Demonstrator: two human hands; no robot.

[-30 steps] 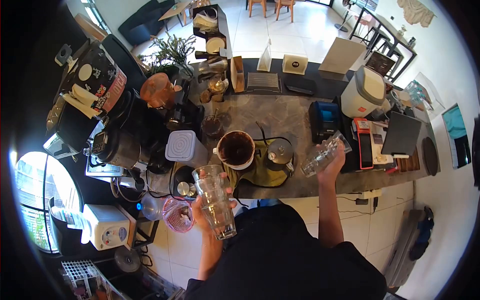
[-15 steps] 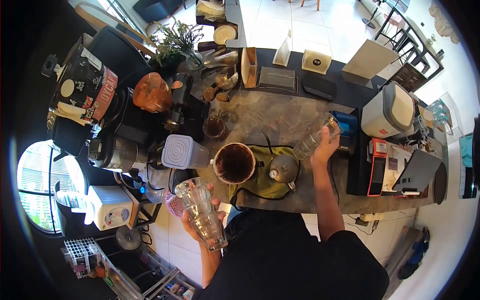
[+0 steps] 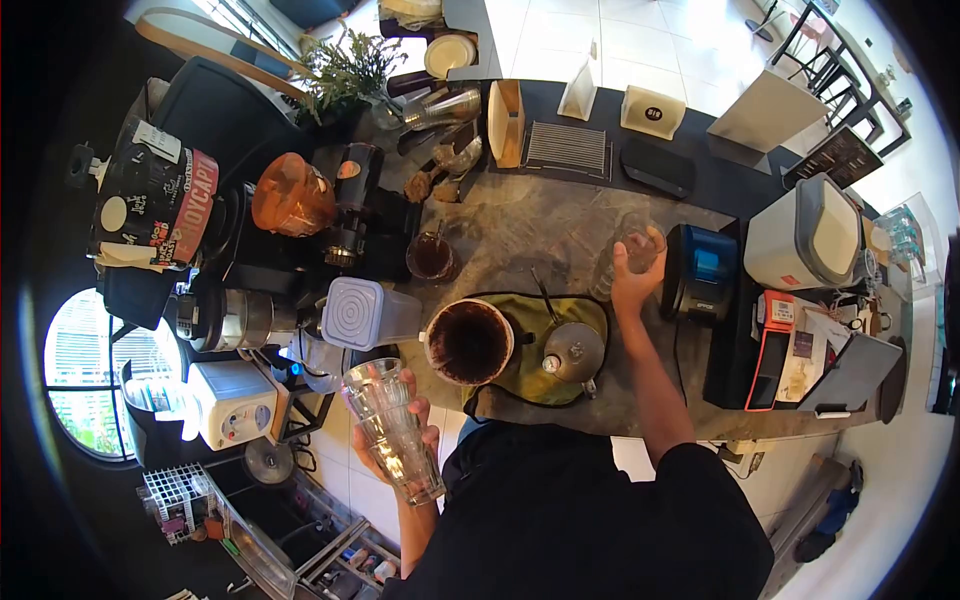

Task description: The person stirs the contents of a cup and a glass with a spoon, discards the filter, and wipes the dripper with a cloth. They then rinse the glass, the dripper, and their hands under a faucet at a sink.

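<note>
A stack of clear drinking glasses [image 3: 388,425] leans in my left hand [image 3: 418,420], whose fingers wrap round it beside the counter's front edge. Over the right half of the counter, my right hand [image 3: 638,275] grips a clear drinking glass [image 3: 610,268]; the fingers cover part of it. Between my hands sits a round container with dark grounds inside and a pale, stained rim [image 3: 428,352]. Right of it, a grey gooseneck kettle [image 3: 575,350] rests on a green cloth [image 3: 522,375], closer to my right hand.
A blue-grey lidded canister [image 3: 355,315] and a glass of dark liquid [image 3: 432,258] stand left of the cloth. Beyond my right hand are a black-and-blue box [image 3: 700,272] and a white bin [image 3: 800,240]. A coffee grinder with an orange hopper [image 3: 292,195] stands at the left.
My right hand has moved slightly away from me with its glass, which is now more upright. The stack in my left hand has shifted a little left. The view has turned slightly.
</note>
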